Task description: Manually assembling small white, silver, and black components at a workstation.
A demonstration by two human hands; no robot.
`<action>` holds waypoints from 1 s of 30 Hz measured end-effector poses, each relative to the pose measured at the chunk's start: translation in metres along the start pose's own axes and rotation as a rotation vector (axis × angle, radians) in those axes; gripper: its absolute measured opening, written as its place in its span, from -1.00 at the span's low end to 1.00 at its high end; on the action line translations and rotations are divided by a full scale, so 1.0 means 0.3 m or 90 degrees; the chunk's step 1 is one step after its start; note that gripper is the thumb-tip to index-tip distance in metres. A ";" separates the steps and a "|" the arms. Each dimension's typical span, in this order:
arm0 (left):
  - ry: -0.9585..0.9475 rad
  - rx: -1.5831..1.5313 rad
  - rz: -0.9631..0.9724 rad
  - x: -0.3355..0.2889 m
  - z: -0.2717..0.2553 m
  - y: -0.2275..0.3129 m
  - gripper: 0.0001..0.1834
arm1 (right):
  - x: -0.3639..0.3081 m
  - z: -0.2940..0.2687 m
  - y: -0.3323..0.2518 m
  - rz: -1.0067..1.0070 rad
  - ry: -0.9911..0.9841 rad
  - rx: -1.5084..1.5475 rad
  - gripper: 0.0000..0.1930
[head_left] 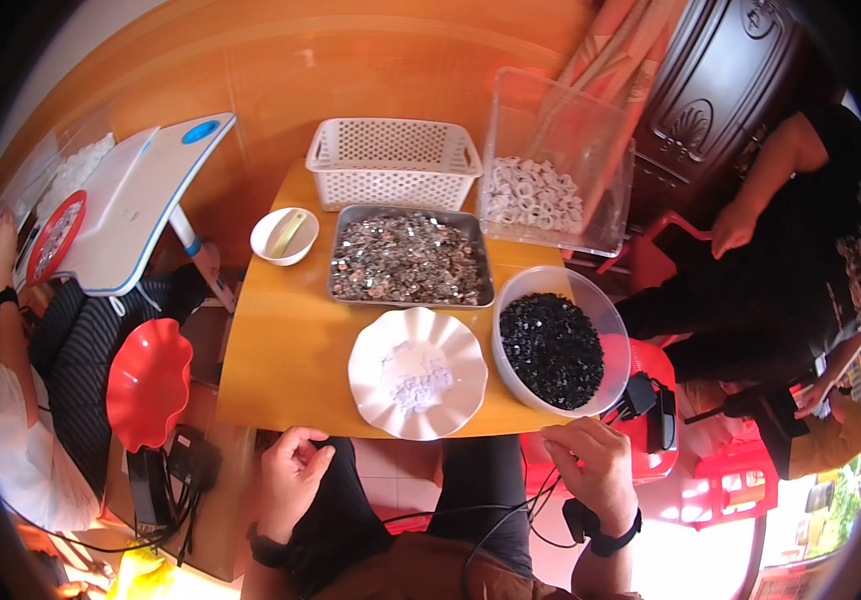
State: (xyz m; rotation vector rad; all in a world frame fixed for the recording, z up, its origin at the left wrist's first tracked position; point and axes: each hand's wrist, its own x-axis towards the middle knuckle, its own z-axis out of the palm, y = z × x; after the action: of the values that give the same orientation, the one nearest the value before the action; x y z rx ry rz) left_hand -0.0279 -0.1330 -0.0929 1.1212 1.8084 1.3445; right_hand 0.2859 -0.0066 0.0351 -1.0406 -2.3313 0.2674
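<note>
My left hand [293, 482] hovers by the table's near edge, fingers loosely bent, thumb apart, nothing visible in it. On the other side my right hand [595, 468] is held just below a clear round tub [610, 352] of small black pieces [550, 350]; its fingers are bent and apart from the thumb, and it looks bare. Between the hands, at the table edge, sits a white scalloped plate [370, 350] with small pale bits [420, 385]. Behind it a metal tray [334, 282] is filled with small shiny silvery-brown pieces [410, 255].
Further back on the wooden table [265, 330] stand a white perforated basket [395, 190], a white bowl [262, 245] with a pale green strip, and a clear bin [500, 120] of white rings. A red scalloped dish [150, 385] is at left. People sit or stand on both sides; cables hang near my legs.
</note>
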 end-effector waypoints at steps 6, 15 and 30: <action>0.001 -0.034 -0.046 -0.011 0.004 0.025 -0.83 | -0.007 -0.001 0.009 -0.029 -0.007 0.007 -0.86; -0.001 -0.063 -0.087 -0.007 0.018 0.072 -0.85 | -0.023 -0.005 0.031 -0.035 -0.002 0.000 -0.88; -0.002 0.001 -0.011 0.006 0.004 0.012 -0.86 | -0.009 -0.012 0.032 -0.047 0.016 -0.023 -0.85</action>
State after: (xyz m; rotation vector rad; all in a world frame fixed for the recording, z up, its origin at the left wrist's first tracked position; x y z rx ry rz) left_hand -0.0266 -0.1304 -0.0899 1.1049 1.8144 1.3303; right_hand 0.2952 -0.0022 0.0331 -0.9660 -2.3547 0.1841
